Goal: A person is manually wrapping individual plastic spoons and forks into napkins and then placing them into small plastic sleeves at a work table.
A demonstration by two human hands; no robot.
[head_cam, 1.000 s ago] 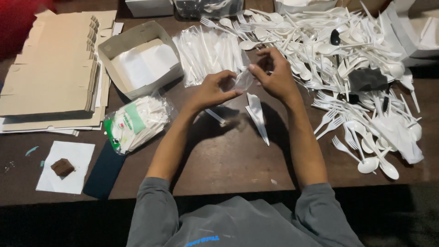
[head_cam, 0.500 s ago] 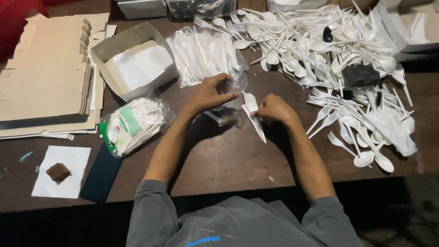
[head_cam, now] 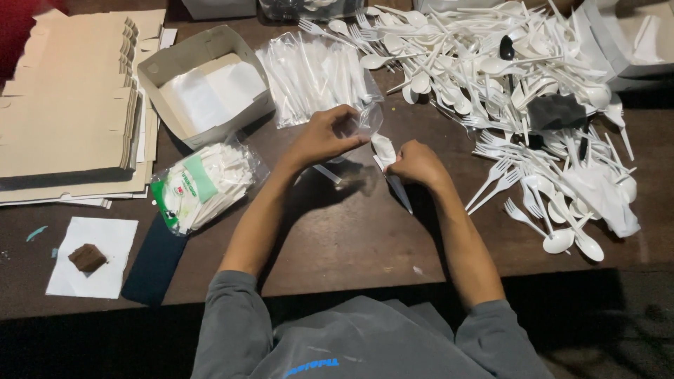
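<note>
Cutlery heap (head_cam: 505, 77) sprawls loose across the table (head_cam: 337, 238), unpacked; packed sleeves (head_cam: 316, 70) lie beside it. Left hand (head_cam: 326, 137) pinches a clear sleeve (head_cam: 371, 119) open at centre; right hand (head_cam: 418, 165) grasps white cutlery (head_cam: 390, 168), half inserted.

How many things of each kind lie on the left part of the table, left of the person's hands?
Open cardboard box: 1
Stack of flat cardboard: 1
Clear bag of white packets: 1
White paper sheet with a brown lump: 1
Dark flat thing: 1
Total: 5
</note>
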